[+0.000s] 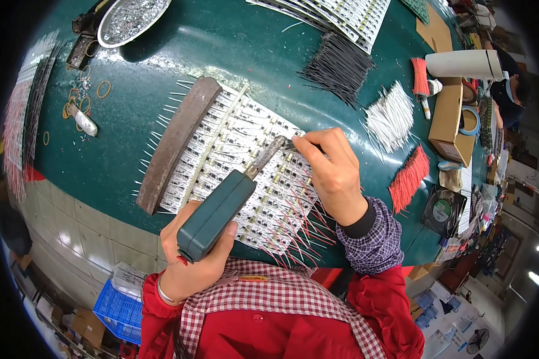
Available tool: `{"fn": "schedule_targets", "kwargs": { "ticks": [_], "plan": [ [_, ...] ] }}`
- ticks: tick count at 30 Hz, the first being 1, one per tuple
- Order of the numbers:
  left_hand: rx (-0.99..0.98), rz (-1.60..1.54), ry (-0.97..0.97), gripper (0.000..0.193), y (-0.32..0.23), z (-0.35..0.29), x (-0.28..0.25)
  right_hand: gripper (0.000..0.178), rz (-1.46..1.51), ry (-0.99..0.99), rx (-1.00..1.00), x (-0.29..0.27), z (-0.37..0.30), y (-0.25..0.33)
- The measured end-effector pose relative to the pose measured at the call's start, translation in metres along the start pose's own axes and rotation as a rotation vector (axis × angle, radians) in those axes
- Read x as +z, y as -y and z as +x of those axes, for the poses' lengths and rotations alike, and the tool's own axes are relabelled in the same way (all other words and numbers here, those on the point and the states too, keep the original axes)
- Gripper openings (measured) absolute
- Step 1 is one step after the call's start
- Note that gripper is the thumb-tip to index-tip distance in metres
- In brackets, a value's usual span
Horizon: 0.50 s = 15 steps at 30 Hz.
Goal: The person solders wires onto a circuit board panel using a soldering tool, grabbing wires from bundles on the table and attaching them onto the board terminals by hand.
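My left hand (194, 254) is wrapped around the dark green handle of a soldering iron (217, 210). Its metal tip points up and to the right, over a white panel of small circuit boards (245, 149). Close beside that tip, my right hand (332, 170) pinches what looks like a thin wire, mostly hidden by the fingertips. A rusty metal bar (179, 143) lies across the panel's left part. White wire ends stick out past the bar, and red and white wires (299, 224) trail from the panel's lower right edge.
Piles of black wires (338, 67), white wires (390, 116) and red wires (409, 178) lie to the right. More board panels (353, 21) are stacked at the far side. A bowl of metal scraps (132, 23), rubber bands (104, 89) and a cardboard box (452, 131) also stand on the green table.
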State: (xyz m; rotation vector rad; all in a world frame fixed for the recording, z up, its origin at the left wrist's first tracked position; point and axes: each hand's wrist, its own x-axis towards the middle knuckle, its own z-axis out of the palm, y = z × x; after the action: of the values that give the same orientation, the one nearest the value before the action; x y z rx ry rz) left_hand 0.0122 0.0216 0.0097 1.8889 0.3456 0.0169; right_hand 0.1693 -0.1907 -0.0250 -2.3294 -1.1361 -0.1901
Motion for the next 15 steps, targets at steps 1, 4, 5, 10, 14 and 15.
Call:
{"fn": "schedule_targets", "kwargs": {
  "ticks": [1,4,5,10,14,15],
  "plan": [
    [-0.001,0.0,0.0,0.018,0.0,0.0,0.0,0.033,-0.002,0.008,-0.003,0.0,0.0,0.0],
    [0.028,0.054,0.02,0.02,0.001,-0.001,-0.002,0.033,-0.005,0.009,-0.003,0.0,0.0,0.001],
    [0.017,0.027,0.012,0.02,0.001,-0.003,-0.003,0.033,-0.004,0.009,-0.003,0.0,0.0,0.001],
    [-0.009,-0.05,-0.041,0.023,0.005,-0.01,-0.004,0.032,-0.01,0.007,0.001,0.001,-0.001,0.001],
    [0.033,-0.026,-0.041,0.024,0.002,-0.009,-0.006,0.033,-0.004,-0.008,-0.013,0.0,0.0,0.001],
    [0.039,-0.027,-0.04,0.024,0.002,-0.009,-0.006,0.033,-0.008,-0.046,-0.023,-0.001,0.0,0.002]
  ]
}}
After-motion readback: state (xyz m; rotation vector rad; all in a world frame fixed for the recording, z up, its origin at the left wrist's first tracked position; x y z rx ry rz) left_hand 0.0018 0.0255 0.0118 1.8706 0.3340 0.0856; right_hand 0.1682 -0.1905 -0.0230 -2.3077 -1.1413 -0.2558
